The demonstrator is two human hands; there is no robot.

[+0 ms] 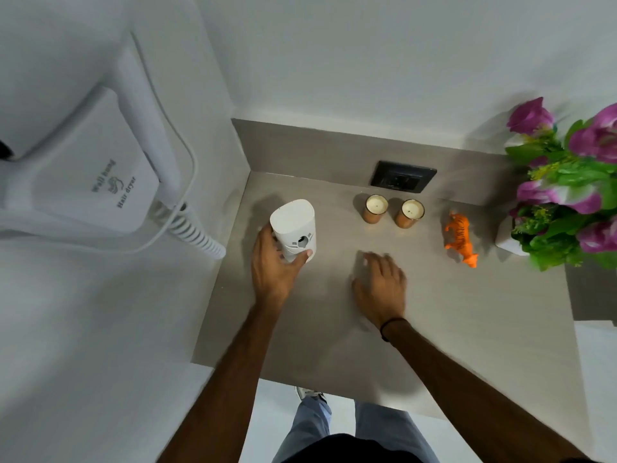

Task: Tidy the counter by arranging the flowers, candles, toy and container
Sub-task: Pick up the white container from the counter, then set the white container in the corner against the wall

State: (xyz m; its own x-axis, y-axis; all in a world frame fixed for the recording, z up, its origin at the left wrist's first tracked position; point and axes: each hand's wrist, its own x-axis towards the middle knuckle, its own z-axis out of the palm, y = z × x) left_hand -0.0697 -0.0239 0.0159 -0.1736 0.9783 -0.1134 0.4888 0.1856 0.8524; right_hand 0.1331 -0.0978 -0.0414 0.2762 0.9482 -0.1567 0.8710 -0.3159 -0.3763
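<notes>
1. Head view, nearest first: the right hand lies low over the bare middle of the bench, palm down, fingers loosely spread and grasping nothing. Its far edge is blurred, so I cannot tell whether it touches the surface.
2. The left hand is wrapped around the lower part of the white container, thumb across its front near the round nozzle, the other fingers behind it. The container stands upright toward the left edge of the bench, near the side wall.
3. The step in hand looks like placing this container. To do it well, keep it vertical, hold it low as now, and slide or set it down flat before letting go, so the tall body does not tip.
4. Beyond the hands, the two candles stand side by side, close but apart, below the dark socket plate. Lining the container up level with them would probably give a neat row.
5. The orange toy stands to the right of the candles, just beside the white pot of the flowers at the far right.
6. The coiled cord of the wall hair dryer hangs just left of the bench edge; the left elbow should stay clear of it.
7. The free right hand could steady the container's top if it wobbles.
</notes>
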